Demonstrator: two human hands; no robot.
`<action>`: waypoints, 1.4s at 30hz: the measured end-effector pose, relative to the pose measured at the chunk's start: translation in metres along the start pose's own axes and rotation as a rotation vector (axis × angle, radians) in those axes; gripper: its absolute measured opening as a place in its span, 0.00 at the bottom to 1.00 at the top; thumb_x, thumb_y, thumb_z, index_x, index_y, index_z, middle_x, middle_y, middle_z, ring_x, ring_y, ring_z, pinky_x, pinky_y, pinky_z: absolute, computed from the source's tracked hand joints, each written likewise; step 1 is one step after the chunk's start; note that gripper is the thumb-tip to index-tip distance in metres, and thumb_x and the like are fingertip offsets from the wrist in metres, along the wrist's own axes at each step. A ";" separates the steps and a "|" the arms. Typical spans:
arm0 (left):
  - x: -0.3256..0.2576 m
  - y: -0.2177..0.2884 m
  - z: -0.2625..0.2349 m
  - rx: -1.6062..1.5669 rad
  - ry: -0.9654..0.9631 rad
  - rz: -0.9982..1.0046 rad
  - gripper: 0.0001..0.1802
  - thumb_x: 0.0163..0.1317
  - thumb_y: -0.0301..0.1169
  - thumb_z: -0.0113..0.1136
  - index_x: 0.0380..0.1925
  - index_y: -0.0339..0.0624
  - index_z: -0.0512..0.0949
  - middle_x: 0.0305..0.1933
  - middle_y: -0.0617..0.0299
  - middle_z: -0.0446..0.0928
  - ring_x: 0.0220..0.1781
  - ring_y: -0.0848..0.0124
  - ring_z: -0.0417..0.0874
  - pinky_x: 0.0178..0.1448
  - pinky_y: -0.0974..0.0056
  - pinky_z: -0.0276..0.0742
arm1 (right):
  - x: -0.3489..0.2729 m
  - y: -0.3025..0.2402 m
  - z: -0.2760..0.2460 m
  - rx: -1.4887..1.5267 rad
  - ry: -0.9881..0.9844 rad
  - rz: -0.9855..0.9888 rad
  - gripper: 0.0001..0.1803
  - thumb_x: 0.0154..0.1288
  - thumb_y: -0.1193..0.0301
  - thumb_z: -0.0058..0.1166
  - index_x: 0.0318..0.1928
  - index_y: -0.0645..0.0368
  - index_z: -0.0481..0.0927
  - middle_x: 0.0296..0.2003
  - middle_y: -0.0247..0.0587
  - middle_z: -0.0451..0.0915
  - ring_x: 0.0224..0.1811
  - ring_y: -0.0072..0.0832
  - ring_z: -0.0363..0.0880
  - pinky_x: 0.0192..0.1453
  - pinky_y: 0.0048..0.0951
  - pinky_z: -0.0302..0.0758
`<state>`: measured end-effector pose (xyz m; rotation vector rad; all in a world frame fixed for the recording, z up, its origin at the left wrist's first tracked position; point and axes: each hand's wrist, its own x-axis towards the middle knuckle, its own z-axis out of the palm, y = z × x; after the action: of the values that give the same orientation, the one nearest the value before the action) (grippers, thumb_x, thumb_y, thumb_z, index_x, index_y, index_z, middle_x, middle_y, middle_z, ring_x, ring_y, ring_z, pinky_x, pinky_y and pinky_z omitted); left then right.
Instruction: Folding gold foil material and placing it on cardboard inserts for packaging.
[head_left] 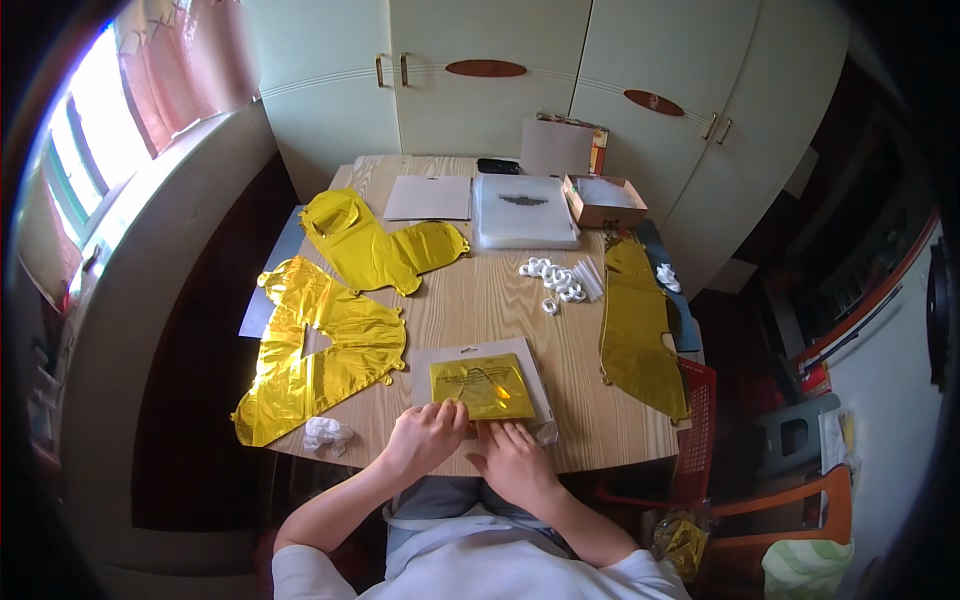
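One folded gold foil [470, 378] on one pale card [422, 370], near front edge of table [455, 310]. Left hand [430, 432], fingers curled, and right hand [514, 458], fingers outstretched, at foil's near edge; cannot tell whether either grips. Three spread foils [378, 258]: two left, one right. One open box [612, 217] behind.

A gold foil rectangle [482, 388], apparently folded, lies flat on a pale card [502, 347].
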<state>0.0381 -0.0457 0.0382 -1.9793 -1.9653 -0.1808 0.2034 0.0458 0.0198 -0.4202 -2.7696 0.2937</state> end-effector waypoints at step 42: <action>0.024 -0.005 0.055 -0.479 0.033 0.036 0.16 0.58 0.40 0.63 0.43 0.45 0.78 0.55 0.58 0.76 0.62 0.61 0.74 0.61 0.55 0.70 | 0.137 0.297 -0.047 0.101 0.050 0.636 0.11 0.53 0.66 0.62 0.34 0.59 0.83 0.32 0.51 0.84 0.36 0.42 0.85 0.41 0.38 0.80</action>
<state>0.0261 -0.0048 -0.0044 -2.2714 -1.9988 -0.7301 0.1707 0.3746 0.0292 -1.2542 -2.4823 0.5522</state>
